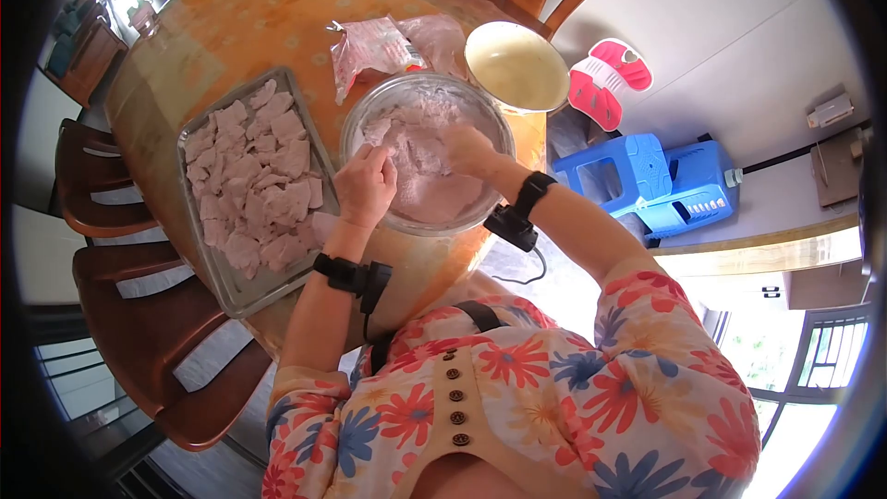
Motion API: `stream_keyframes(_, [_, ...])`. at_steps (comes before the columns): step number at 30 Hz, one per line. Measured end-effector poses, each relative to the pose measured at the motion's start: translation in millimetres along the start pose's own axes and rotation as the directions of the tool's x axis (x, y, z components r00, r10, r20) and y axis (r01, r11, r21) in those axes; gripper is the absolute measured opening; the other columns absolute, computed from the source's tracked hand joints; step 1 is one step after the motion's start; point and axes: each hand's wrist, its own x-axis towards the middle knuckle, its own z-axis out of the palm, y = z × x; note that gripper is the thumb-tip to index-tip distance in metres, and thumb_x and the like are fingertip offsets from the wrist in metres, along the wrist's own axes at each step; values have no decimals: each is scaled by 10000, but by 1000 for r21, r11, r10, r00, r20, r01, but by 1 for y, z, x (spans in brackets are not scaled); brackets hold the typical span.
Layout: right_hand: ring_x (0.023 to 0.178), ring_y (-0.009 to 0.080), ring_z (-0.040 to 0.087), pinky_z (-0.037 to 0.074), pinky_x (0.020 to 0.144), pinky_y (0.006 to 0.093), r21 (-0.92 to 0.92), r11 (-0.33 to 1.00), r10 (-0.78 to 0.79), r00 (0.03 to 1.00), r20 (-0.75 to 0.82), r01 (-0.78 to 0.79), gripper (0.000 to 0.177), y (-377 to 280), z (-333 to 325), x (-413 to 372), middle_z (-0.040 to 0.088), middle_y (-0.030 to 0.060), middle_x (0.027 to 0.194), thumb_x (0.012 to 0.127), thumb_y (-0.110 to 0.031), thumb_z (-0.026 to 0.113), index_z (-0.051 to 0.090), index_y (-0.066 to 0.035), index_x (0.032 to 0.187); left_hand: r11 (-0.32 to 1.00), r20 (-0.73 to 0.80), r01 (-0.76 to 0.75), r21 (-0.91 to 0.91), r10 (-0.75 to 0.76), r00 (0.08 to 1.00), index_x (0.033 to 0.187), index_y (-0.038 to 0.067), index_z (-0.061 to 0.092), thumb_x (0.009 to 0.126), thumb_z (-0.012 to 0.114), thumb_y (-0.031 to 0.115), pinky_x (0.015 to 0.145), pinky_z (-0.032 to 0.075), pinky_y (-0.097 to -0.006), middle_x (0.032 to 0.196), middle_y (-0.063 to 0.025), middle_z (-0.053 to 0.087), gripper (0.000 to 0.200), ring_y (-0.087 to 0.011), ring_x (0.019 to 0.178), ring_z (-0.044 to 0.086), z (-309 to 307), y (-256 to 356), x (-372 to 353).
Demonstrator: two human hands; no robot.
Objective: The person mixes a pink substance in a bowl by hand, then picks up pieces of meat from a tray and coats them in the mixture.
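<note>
A round metal bowl (347, 120) holds pale pinkish powder (430, 111) with a smoother pink patch near its front. My right hand (473, 153) reaches down into the bowl, its fingers hidden in the powder. At the bowl's left rim is my left hand (367, 183), fingers curled closed; I cannot tell what they hold. Left of it lies a rectangular metal tray (214, 270), filled with many flat, powder-coated pieces (254, 171). One coated piece lies by the tray's right edge, close to my left wrist.
Behind the bowl are clear plastic bags (374, 51) with pinkish contents. A cream basin (517, 65) stands at the table's right edge. Wooden chairs (148, 314) surround the orange-patterned table (268, 0). On the floor at right are a blue plastic item (688, 187) and a pink-and-white one (610, 83).
</note>
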Motion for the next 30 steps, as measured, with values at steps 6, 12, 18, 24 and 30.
stream_keyframes(6, [896, 366, 617, 475, 786, 447, -51, 999, -8, 1000, 17, 9, 296, -7, 31, 23, 652, 162, 958, 876, -251, 444, 619, -183, 1105, 999, -2, -22, 25, 22, 1000, 846, 116, 616, 752, 595, 60, 554, 474, -354, 760, -48, 583, 112, -264, 652, 587, -2, 1, 0])
stream_keyframes(12, [899, 359, 631, 486, 783, 457, -259, 962, 129, 977, 172, -82, 259, -27, 23, 27, 655, 176, 950, 829, -174, 466, 646, -84, 992, 998, 4, 43, -52, -43, 999, 877, 121, 623, 762, 582, 54, 543, 463, -371, 738, -73, 571, 139, -291, 624, 572, -4, 3, 1])
stream_keyframes(18, [917, 372, 617, 472, 795, 474, -178, 974, -123, 989, 82, 136, 256, 3, 33, 34, 641, 190, 987, 855, -189, 432, 635, -72, 959, 999, -36, 32, -11, -32, 999, 854, 129, 613, 748, 592, 55, 543, 468, -367, 736, -58, 570, 131, -272, 631, 580, -4, 0, -2])
stream_keyframes(24, [936, 367, 612, 472, 799, 468, -329, 944, 48, 969, 243, 35, 264, -18, 20, 31, 632, 203, 1006, 858, -193, 431, 625, -71, 988, 998, 12, 65, 4, -66, 998, 836, 125, 601, 718, 625, 101, 559, 485, -354, 759, -39, 587, 123, -244, 682, 603, -1, 0, 0])
stream_keyframes(30, [926, 343, 624, 484, 787, 449, -325, 946, 114, 955, 275, -19, 252, -44, 8, 29, 639, 210, 980, 840, -175, 452, 653, -55, 935, 996, -10, 73, -55, -73, 997, 836, 119, 599, 714, 626, 83, 548, 481, -349, 752, -34, 582, 130, -240, 657, 602, -1, 2, -1])
